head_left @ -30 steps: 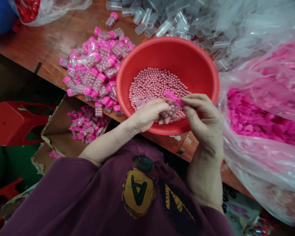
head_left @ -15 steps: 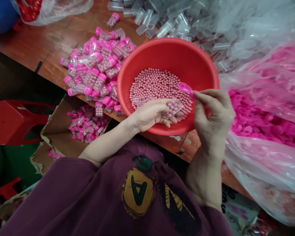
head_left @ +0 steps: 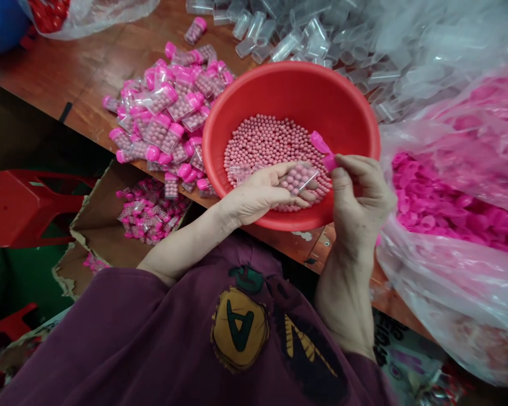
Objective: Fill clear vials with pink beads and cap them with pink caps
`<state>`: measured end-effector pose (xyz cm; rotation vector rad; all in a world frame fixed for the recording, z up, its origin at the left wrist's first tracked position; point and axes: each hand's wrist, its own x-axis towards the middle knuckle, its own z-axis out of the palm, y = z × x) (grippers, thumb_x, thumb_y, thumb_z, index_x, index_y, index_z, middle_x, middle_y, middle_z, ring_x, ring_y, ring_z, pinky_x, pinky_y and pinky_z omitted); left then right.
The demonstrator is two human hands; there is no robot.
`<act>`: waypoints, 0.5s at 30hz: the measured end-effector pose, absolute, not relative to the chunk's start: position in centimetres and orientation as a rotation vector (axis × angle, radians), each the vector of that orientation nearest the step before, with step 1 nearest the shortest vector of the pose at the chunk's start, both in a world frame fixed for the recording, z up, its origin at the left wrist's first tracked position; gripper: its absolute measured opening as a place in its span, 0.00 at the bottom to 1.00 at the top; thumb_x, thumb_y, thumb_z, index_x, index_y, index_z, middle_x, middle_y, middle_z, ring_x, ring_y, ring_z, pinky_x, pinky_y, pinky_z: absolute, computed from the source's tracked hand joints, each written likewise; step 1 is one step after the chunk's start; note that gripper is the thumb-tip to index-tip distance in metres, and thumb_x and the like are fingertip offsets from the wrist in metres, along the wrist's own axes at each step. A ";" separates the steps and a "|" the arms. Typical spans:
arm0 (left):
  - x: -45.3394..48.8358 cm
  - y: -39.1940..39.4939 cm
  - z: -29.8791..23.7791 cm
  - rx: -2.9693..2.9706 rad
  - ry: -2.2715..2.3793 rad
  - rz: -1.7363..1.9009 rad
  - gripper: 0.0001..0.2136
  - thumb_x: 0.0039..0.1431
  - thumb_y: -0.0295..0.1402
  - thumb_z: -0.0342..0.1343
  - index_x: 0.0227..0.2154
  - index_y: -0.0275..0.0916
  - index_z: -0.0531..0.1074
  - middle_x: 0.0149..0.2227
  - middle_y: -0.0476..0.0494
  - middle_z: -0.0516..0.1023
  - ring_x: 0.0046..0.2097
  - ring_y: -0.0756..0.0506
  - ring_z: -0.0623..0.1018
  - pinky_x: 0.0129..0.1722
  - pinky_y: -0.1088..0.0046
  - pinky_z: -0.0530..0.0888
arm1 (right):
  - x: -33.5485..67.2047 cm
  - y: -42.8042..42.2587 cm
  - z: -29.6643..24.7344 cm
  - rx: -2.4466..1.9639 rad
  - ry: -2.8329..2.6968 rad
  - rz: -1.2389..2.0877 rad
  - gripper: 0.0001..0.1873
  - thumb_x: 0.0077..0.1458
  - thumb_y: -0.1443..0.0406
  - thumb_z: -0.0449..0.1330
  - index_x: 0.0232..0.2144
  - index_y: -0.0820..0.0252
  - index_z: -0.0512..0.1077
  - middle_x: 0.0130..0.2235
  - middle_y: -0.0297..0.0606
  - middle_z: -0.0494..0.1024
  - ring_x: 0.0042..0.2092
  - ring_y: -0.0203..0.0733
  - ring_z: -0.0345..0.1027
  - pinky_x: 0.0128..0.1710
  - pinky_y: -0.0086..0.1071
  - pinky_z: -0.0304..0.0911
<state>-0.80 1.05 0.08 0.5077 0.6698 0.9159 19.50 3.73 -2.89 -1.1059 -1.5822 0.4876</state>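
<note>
- Both of your bare hands worked above a round red plastic basin [head_left: 292, 70], which held a broad bed of small round pink beads [head_left: 266, 141].
- Your left hand [head_left: 260, 194] lay palm up over the beads, its fingers [head_left: 279, 173] pressed together and slightly curled, cradling a clear plastic tube [head_left: 298, 179] packed with beads.
- Your right hand [head_left: 362, 200] pinched a bright pink plastic cap [head_left: 322, 148] between thumb and forefinger. The cap sat just beside the tube's end, with no contact that could be made out, so that tube was uncapped at this moment.
- Already finished, a large heap of capped, bead-filled tubes [head_left: 165, 107] lay on a reddish-brown wooden table [head_left: 68, 73] left of the basin, and more capped tubes [head_left: 150, 211] lay in an open brown cardboard box [head_left: 97, 225] below its edge.
- Still left, a big pile of empty clear plastic tubes [head_left: 288, 39] lay beyond the basin, and a clear plastic bag [head_left: 449, 293] of loose bright pink caps [head_left: 449, 211] sat to your right. The basin's beads were far from used up.
- Your maroon sweatshirt [head_left: 110, 332] carried a yellow patch [head_left: 239, 330] with a green letter A.
- A printed sheet [head_left: 406, 349] at lower right bore dark characters you could not read from this angle, and no brand or label showed on the tubes or caps.
</note>
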 end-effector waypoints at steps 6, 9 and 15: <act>-0.4 0.9 -0.4 0.546 0.730 0.930 0.13 0.65 0.30 0.69 0.51 0.37 0.79 0.42 0.42 0.87 0.41 0.48 0.85 0.49 0.69 0.82 | 18.5 2.8 -1.7 -1.117 -1.529 0.707 0.09 0.68 0.55 0.73 0.48 0.46 0.86 0.47 0.35 0.88 0.50 0.48 0.84 0.54 0.48 0.81; -0.3 0.8 -0.4 0.567 0.796 0.921 0.11 0.71 0.36 0.66 0.51 0.37 0.81 0.37 0.46 0.84 0.36 0.51 0.82 0.44 0.73 0.81 | 17.7 2.6 -1.2 -1.125 -1.531 0.715 0.08 0.67 0.55 0.73 0.45 0.47 0.86 0.45 0.35 0.88 0.49 0.48 0.84 0.54 0.47 0.81; -0.2 0.8 -0.4 0.588 0.787 0.935 0.09 0.74 0.35 0.65 0.50 0.37 0.82 0.31 0.49 0.79 0.32 0.53 0.78 0.39 0.77 0.77 | 17.2 2.7 -0.7 -1.112 -1.551 0.719 0.03 0.68 0.59 0.73 0.43 0.47 0.86 0.43 0.35 0.88 0.45 0.46 0.84 0.50 0.44 0.80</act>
